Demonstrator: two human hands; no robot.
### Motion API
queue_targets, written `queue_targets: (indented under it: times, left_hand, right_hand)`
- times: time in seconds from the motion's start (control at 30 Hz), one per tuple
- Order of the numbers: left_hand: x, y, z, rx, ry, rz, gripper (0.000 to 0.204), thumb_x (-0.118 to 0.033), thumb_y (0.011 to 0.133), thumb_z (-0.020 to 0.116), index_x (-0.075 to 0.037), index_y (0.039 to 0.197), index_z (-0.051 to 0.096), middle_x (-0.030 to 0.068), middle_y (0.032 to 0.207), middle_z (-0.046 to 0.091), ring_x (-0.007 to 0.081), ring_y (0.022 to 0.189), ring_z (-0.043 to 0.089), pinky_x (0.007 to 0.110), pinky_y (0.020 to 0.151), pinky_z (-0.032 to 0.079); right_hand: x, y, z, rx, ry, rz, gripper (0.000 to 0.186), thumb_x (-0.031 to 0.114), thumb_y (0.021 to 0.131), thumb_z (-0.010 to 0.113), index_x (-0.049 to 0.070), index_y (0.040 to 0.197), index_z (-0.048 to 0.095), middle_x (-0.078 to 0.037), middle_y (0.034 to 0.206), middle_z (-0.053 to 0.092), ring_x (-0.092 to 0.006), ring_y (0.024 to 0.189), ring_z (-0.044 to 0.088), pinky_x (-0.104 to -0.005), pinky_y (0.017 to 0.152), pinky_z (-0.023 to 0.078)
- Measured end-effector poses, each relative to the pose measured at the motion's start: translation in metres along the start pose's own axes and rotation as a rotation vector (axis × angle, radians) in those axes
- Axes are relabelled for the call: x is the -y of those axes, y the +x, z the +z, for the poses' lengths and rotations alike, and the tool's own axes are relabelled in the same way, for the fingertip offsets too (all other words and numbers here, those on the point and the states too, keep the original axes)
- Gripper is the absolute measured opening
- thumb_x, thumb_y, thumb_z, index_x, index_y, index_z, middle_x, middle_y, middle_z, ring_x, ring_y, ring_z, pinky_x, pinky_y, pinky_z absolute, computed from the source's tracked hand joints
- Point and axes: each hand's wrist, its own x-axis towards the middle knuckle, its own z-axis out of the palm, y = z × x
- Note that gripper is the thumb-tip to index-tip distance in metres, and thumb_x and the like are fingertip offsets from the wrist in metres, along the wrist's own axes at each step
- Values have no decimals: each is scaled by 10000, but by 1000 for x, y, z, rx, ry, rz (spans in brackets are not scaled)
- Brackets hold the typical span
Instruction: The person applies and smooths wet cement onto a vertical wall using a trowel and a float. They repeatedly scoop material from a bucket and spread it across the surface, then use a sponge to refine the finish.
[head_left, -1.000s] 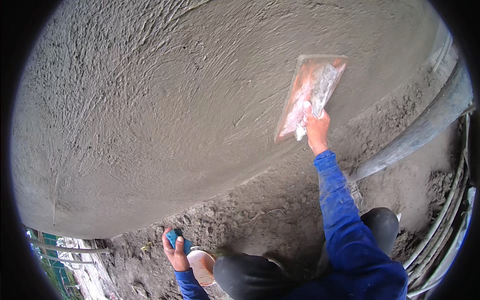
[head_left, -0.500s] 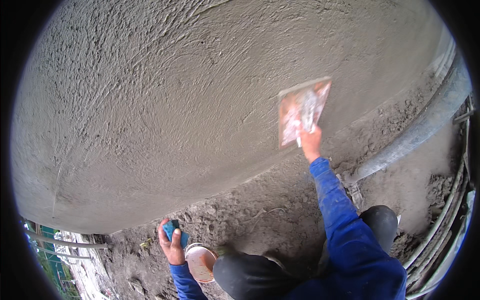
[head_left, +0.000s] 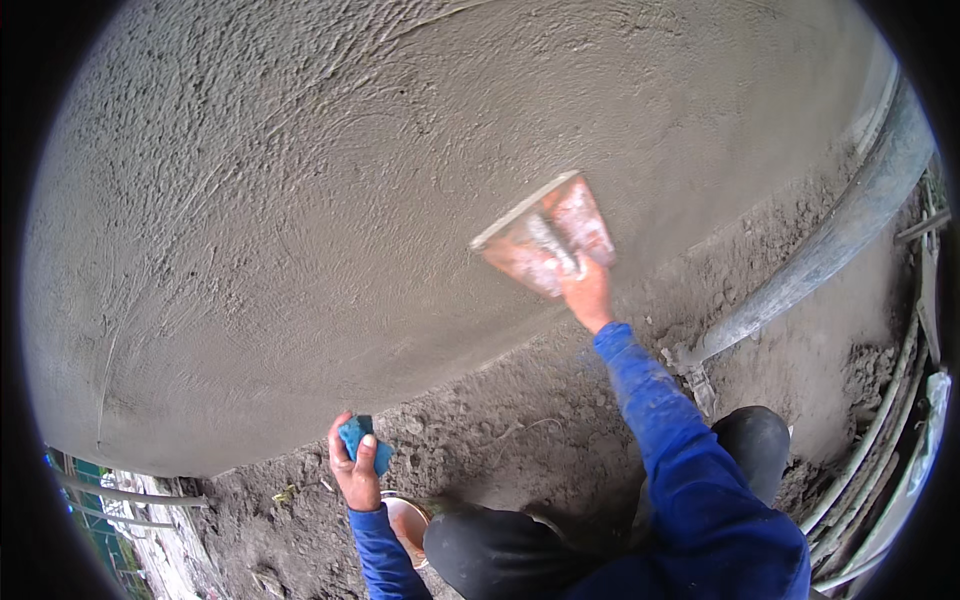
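Note:
My right hand [head_left: 586, 286] is closed round the handle of a plastering float [head_left: 520, 257], an orange rectangular board smeared with pale mortar. Its face lies against the wet grey plastered wall [head_left: 330, 230], which is smoother around and to the right of the float and rough with swirled ridges at the upper left. Lower down, my left hand [head_left: 355, 474] grips a blue sponge [head_left: 366, 442] between thumb and fingers, off the wall's lower edge. Just below that hand stands a round bucket [head_left: 408, 523] with an orange-brown inside, partly covered by my sleeve and knee.
Lumpy bare soil [head_left: 540, 440] runs along the wall's foot, under my bent knees. A thick grey pipe [head_left: 800, 280] slants across the right side. Several pale hoses or poles [head_left: 880, 470] curve at the far right. Thin pipes [head_left: 130, 491] stick out at lower left.
The float has swept left and slightly down across the wall and turned anticlockwise. My left hand with the sponge has shifted a little right and up, covering more of the bucket.

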Motion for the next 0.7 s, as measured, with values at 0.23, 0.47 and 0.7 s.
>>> queue_targets:
  times: [0.23, 0.47, 0.7]
  left_hand:
    - [32, -43, -98, -210, 122, -19, 478, -244, 859, 691, -55, 1268, 529, 37, 990, 574, 117, 802, 535, 254, 675, 478]
    - [9, 16, 20, -5, 11, 185, 494, -258, 861, 702, -51, 1275, 529, 41, 1049, 561, 132, 878, 537, 271, 749, 482]
    - [63, -40, -89, -176, -1, -86, 432, -207, 882, 668, -60, 1267, 536, 48, 1061, 572, 142, 897, 549, 277, 782, 487]
  right_hand:
    - [163, 82, -48, -65, 86, -152, 284, 232, 846, 736, -23, 827, 611, -122, 706, 641, -195, 636, 601, -377, 593, 488]
    - [144, 4, 33, 527, -681, -446, 315, 134, 792, 659, 8, 1067, 570, -196, 842, 678, -338, 808, 689, -463, 760, 540]
    - [93, 89, -89, 295, -984, -646, 400, 162, 749, 685, 26, 1118, 614, -178, 907, 676, -336, 861, 656, -470, 820, 483]
